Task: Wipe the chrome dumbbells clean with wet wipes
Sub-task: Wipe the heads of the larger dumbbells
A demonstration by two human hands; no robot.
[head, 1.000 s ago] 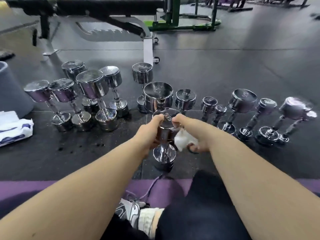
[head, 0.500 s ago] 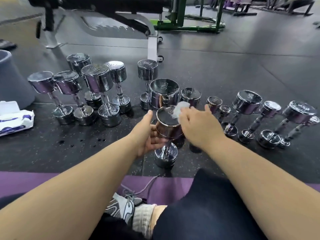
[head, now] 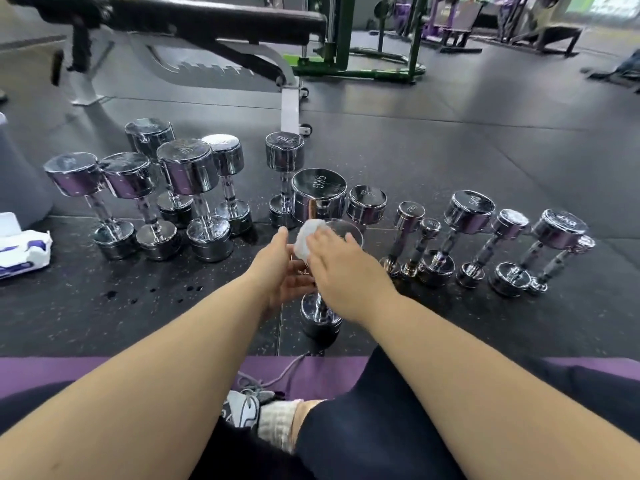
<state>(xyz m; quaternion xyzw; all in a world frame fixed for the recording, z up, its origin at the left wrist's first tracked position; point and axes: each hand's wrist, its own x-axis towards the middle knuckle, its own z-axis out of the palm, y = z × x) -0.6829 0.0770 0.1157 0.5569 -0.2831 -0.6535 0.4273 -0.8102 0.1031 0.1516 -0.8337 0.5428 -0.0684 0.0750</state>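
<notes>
Fingers (head: 332, 239) of the right hand (head: 346, 271) lie together, pressing a bunched wet wipe (head: 306, 237) onto the top face of an upright chrome dumbbell (head: 320, 320), which stands on the rubber floor (head: 450, 150) just in front of the 9KG dumbbell (head: 318, 192). The left hand (head: 277, 271) curls round its upper head (probably steadying it against the rubbing).

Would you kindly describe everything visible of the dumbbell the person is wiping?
The dumbbell is polished chrome: two round heads joined by a narrow handle. It stands upright on the dark speckled floor, just ahead of the purple mat. The left hand holds the side of its upper head; the right hand presses a crumpled white wipe on top, hiding most of that head.
</notes>
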